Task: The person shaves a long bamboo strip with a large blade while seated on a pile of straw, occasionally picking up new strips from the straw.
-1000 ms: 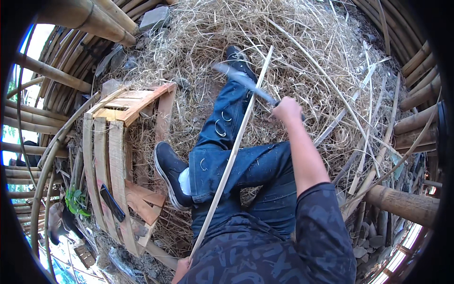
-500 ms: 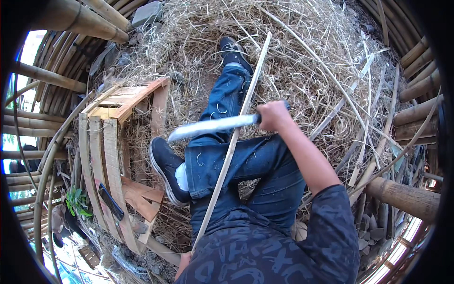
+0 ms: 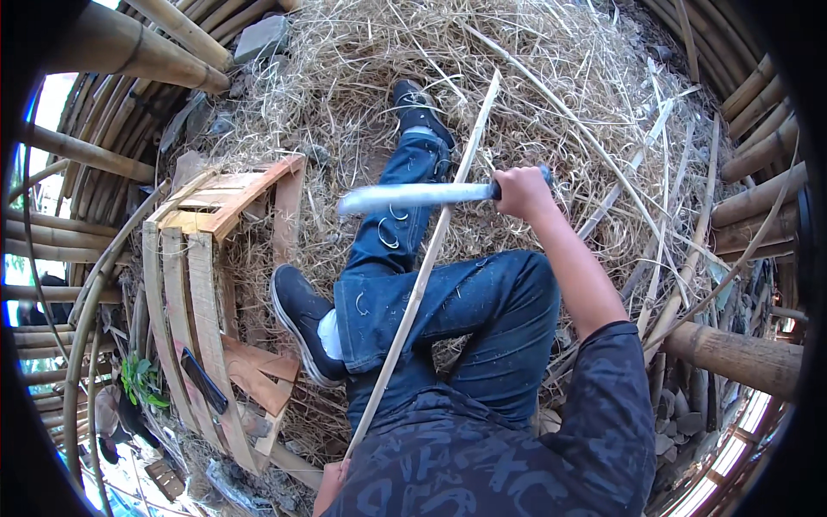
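Observation:
My right hand [image 3: 522, 192] is closed round the dark handle of a machete [image 3: 413, 198]. The long pale blade points left, slightly blurred, and crosses the upper part of a bamboo strip [image 3: 419, 289]. That strip slants across my bent leg [image 3: 465, 297], from my waist up and away to the right. At its near end my left hand [image 3: 333, 476] is closed on it, partly hidden beside my dark shirt. Small curled shavings lie on my jeans.
Heaps of bamboo shavings [image 3: 551, 112] cover the ground ahead. Left of my foot lies a wooden crate [image 3: 200, 284] with a phone [image 3: 204, 379] on its slats. Bamboo poles [image 3: 732, 358] flank both sides; long strips lie at the right.
The machete has moved away from me along the strip, and its blade has swung from slanted to nearly level. My left hand stays at the strip's near end.

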`<state>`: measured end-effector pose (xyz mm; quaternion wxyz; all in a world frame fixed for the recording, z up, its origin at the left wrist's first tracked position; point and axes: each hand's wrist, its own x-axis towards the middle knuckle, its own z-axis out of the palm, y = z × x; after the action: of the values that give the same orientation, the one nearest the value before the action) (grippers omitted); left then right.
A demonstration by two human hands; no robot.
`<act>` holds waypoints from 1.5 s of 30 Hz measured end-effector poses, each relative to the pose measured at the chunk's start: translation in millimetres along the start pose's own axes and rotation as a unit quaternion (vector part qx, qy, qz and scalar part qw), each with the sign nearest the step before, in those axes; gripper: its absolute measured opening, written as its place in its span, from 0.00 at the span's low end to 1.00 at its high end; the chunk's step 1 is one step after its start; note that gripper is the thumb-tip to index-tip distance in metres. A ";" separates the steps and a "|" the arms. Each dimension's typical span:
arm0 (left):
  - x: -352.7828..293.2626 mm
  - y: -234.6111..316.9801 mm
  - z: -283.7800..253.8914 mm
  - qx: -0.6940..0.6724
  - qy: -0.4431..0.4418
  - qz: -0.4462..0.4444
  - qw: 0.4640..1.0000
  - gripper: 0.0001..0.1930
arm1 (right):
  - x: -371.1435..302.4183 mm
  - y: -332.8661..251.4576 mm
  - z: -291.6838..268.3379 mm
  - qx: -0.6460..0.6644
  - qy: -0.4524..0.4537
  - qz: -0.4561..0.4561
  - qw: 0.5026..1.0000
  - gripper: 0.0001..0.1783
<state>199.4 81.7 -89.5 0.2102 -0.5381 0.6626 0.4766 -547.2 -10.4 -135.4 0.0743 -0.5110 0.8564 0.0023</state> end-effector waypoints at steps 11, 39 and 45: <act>26.3 -23.8 2.2 0.027 0.008 0.022 0.999 0.18 | -0.6 29.3 -30.6 0.006 0.000 0.126 0.992 0.11; 46.7 25.3 -3.5 -0.020 0.036 0.025 0.999 0.21 | -103.1 142.7 -74.2 0.159 0.120 0.417 0.887 0.17; 51.8 41.5 -9.9 -0.065 -0.031 0.012 0.997 0.24 | -217.1 16.8 -59.3 0.322 0.117 0.323 0.882 0.15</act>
<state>146.6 45.3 -109.2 0.1892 -0.5274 0.6299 0.5379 -468.0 182.8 -49.8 0.1289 -0.1505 0.9298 -0.3101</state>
